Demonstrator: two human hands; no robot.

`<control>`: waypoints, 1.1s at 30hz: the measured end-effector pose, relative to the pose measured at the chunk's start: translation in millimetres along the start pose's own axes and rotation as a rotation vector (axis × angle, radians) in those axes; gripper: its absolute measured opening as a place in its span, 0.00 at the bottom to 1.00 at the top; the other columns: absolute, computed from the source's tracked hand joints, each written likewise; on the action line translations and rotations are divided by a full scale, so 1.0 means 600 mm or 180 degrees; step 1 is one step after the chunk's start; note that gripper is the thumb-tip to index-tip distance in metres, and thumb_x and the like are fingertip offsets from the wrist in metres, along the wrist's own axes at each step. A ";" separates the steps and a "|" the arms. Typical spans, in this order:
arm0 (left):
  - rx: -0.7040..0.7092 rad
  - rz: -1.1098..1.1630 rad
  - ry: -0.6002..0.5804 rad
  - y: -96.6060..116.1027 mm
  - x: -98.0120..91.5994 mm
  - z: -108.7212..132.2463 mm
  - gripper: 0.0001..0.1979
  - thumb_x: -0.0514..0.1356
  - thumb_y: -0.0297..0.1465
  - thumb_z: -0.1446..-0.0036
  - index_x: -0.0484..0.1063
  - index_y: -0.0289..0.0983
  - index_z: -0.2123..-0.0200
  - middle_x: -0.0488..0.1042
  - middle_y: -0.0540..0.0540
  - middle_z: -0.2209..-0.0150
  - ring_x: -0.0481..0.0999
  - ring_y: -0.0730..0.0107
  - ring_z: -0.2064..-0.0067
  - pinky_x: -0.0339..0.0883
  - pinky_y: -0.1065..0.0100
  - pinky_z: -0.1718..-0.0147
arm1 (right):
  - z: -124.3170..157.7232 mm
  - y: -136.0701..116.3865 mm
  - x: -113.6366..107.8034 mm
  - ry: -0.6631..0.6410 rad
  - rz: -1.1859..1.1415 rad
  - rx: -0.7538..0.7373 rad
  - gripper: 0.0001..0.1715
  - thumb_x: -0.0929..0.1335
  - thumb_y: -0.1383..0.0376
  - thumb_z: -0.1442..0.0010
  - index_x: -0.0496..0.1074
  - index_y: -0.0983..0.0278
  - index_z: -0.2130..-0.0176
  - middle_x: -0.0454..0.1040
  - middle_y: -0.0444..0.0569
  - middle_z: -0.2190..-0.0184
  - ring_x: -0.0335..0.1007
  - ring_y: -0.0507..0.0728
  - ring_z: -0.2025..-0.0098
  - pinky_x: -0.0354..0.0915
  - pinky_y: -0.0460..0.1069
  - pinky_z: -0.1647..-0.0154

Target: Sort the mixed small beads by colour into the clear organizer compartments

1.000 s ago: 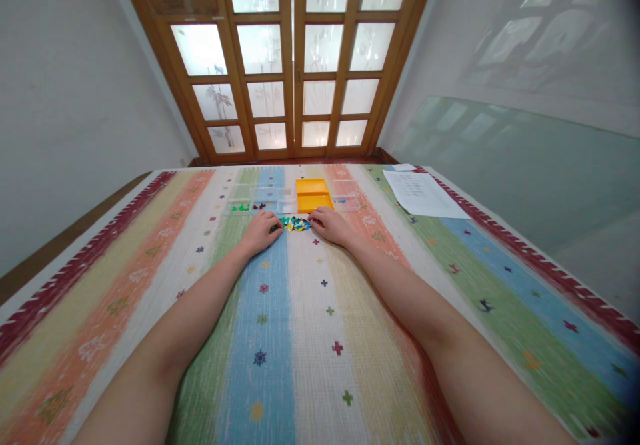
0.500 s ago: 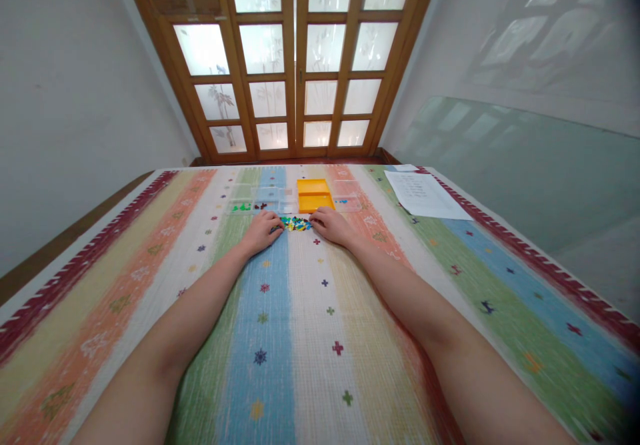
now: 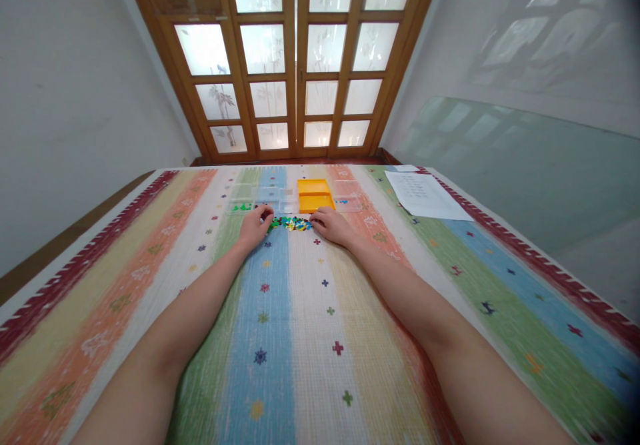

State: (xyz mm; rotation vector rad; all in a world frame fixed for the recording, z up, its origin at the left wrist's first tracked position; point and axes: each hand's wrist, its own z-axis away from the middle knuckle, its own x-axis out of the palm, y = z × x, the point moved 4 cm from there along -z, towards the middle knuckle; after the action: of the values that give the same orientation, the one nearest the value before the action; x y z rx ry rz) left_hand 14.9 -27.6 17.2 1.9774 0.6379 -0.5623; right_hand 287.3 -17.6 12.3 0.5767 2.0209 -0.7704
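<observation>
A pile of small multicoloured pieces (image 3: 293, 223), in green, blue, yellow, white and dark red, lies on the striped cloth between my hands. My left hand (image 3: 255, 226) is at the pile's left end, close to the front of a clear plastic box (image 3: 280, 209). Its fingers are curled in, thumb near forefinger; whatever they hold is too small to make out. At the pile's right edge rests my right hand (image 3: 329, 223), fingers bent together against the pieces, their tips partly hidden. Dark red pieces (image 3: 259, 206) sit in the clear box behind my left hand.
Green pieces (image 3: 243, 207) lie in a clear box at the left. An open yellow box (image 3: 315, 185) stands behind the pile, with blue pieces (image 3: 342, 201) in a clear box to its right. A printed paper sheet (image 3: 425, 195) lies at the far right of the striped tablecloth (image 3: 310, 365).
My left hand has moved left and slightly away from the pile, uncovering its left end with green pieces. My right hand has stayed in place.
</observation>
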 end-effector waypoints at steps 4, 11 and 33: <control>-0.0293 0.0260 0.0398 -0.025 -0.012 -0.006 0.09 0.57 0.34 0.37 0.75 0.39 0.58 0.78 0.46 0.63 0.75 0.65 0.62 0.69 0.63 0.58 | 0.000 0.000 0.000 -0.0033 -0.0016 0.0021 0.12 0.65 0.65 0.30 0.79 0.62 0.55 0.76 0.53 0.57 0.70 0.58 0.53 0.63 0.51 0.51; -0.0890 0.1044 0.0844 -0.078 -0.022 -0.016 0.15 0.56 0.36 0.39 0.76 0.37 0.54 0.80 0.43 0.58 0.76 0.67 0.64 0.72 0.65 0.61 | -0.001 -0.003 -0.003 -0.0075 -0.0032 0.0055 0.12 0.65 0.64 0.29 0.79 0.62 0.55 0.76 0.53 0.57 0.70 0.59 0.53 0.63 0.52 0.50; 0.0226 -0.0054 -0.0725 -0.050 -0.026 -0.007 0.10 0.58 0.30 0.48 0.80 0.39 0.65 0.79 0.48 0.64 0.75 0.65 0.63 0.68 0.65 0.60 | -0.001 -0.008 -0.006 -0.0095 -0.0027 0.0072 0.13 0.65 0.64 0.29 0.80 0.62 0.56 0.76 0.53 0.58 0.70 0.59 0.54 0.63 0.52 0.52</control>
State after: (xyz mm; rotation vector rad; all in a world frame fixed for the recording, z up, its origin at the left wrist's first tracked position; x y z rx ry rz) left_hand -15.8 -14.9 9.2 1.9389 0.4993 -0.8167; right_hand 286.2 -21.0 17.1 0.5667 1.9906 -0.8034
